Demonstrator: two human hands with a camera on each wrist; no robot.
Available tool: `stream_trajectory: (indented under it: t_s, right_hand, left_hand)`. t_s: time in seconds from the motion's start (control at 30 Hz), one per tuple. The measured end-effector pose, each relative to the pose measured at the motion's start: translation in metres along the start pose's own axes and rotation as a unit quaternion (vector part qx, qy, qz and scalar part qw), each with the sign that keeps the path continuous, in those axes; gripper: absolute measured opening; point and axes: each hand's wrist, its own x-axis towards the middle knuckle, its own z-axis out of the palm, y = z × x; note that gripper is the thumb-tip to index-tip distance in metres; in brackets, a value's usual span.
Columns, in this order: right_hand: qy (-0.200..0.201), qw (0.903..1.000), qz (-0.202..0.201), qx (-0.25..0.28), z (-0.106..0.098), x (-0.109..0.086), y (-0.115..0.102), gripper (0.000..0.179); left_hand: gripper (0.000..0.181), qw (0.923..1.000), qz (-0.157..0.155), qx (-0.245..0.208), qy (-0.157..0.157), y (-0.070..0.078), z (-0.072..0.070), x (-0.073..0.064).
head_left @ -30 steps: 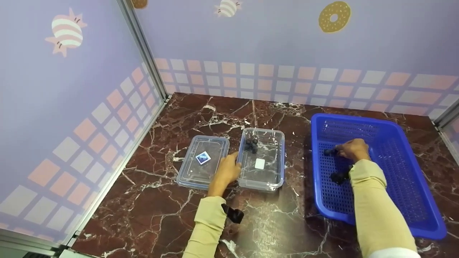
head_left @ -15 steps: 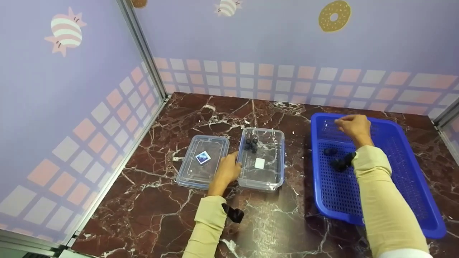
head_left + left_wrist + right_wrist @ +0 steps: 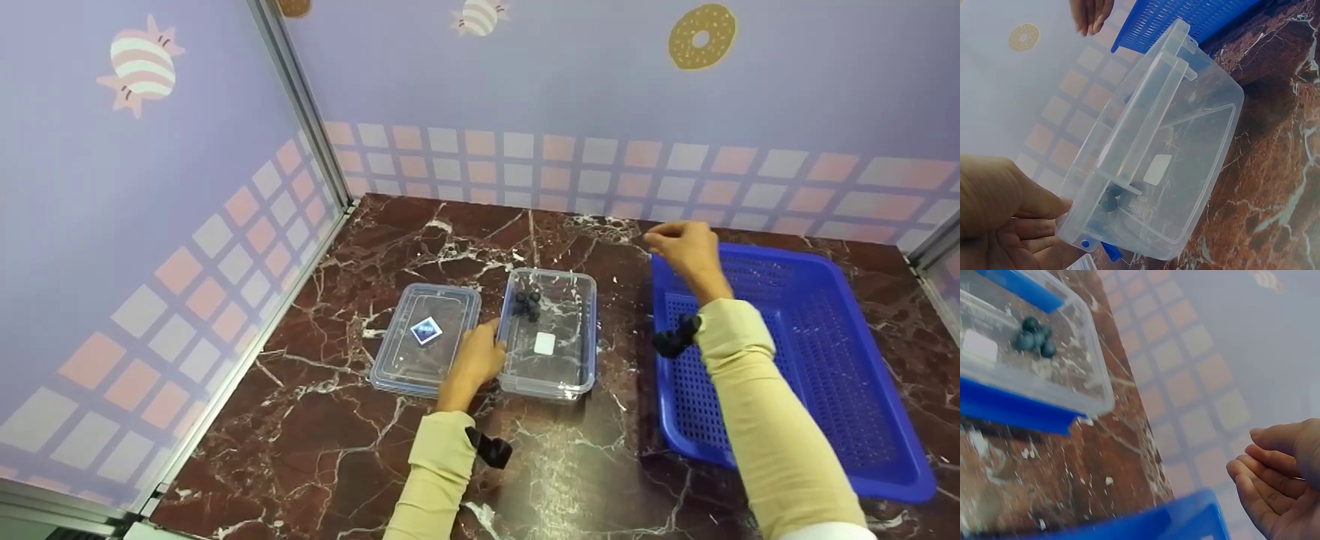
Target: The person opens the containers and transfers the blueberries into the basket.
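My left hand (image 3: 480, 354) holds the near-left rim of a clear plastic food container (image 3: 566, 367). In the left wrist view the thumb (image 3: 1044, 203) presses that rim from above, with the fingers curled below. Several small dark-blue balls that look like blueberries (image 3: 1036, 337) lie together at one end inside the container. My right hand (image 3: 686, 251) hangs over the far-left corner of the blue plastic basket (image 3: 832, 375). In the right wrist view its fingers curve toward the thumb (image 3: 1275, 437); no object shows between them, though a small one could be hidden.
A clear lid (image 3: 405, 367) with a blue diamond label lies left of the container. Red-brown marbled tabletop (image 3: 337, 457) lies under everything. Lilac patterned walls (image 3: 510, 90) stand at the back and left. The right wrist's dark camera (image 3: 675, 336) hides part of the basket.
My right hand has risen out of the basket, where it was at dark items, and moved left toward the container. The left hand, container and lid have stayed put.
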Motion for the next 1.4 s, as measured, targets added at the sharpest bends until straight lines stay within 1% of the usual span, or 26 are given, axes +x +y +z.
stream_trajectory:
  t_s: [0.13, 0.23, 0.37, 0.53, 0.7, 0.83, 0.97, 1.07, 1.23, 1.4]
  right_hand:
    - [-0.008, 0.9996, -0.021, -0.014, 0.015, -0.003, -0.01, 0.03]
    - [-0.002, 0.9985, -0.045, -0.03, 0.027, -0.004, -0.015, 0.027]
    - [-0.002, 0.9972, -0.063, -0.041, 0.041, -0.006, -0.019, 0.023]
    - [-0.024, 0.9965, -0.07, -0.039, 0.054, -0.008, -0.024, 0.022]
    - [-0.036, 0.9958, -0.07, -0.046, 0.066, -0.011, -0.027, 0.022]
    - [-0.052, 0.9947, -0.077, -0.044, 0.076, -0.013, -0.03, 0.023]
    - [-0.067, 0.9928, -0.087, -0.046, 0.086, -0.016, -0.034, 0.023]
    - [-0.075, 0.9913, -0.088, -0.062, 0.094, -0.019, -0.036, 0.021]
    - [-0.09, 0.9879, -0.088, -0.091, 0.107, -0.023, -0.037, 0.018]
    - [-0.097, 0.9858, -0.077, -0.114, 0.118, -0.025, -0.037, 0.018]
  left_hand:
    - [0.043, 1.0, 0.002, -0.001, 0.001, 0.0, 0.0, 0.0]
    - [0.043, 1.0, 0.004, -0.001, 0.001, 0.001, 0.0, -0.001]
    - [0.043, 1.0, 0.006, -0.003, -0.001, 0.002, 0.0, -0.001]
    - [0.042, 1.0, 0.005, 0.002, -0.003, 0.002, 0.0, 0.0]
    - [0.043, 1.0, 0.004, 0.001, -0.004, 0.001, 0.001, 0.0]
    - [0.043, 1.0, -0.001, 0.002, -0.007, 0.0, 0.001, 0.0]
    - [0.043, 1.0, -0.002, 0.003, -0.003, 0.001, 0.001, -0.001]
    - [0.043, 1.0, 0.002, 0.002, 0.003, 0.001, 0.002, -0.001]
    - [0.042, 1.0, -0.004, -0.001, 0.004, 0.001, 0.002, -0.002]
    - [0.043, 1.0, -0.005, -0.003, 0.002, 0.001, 0.001, -0.001]
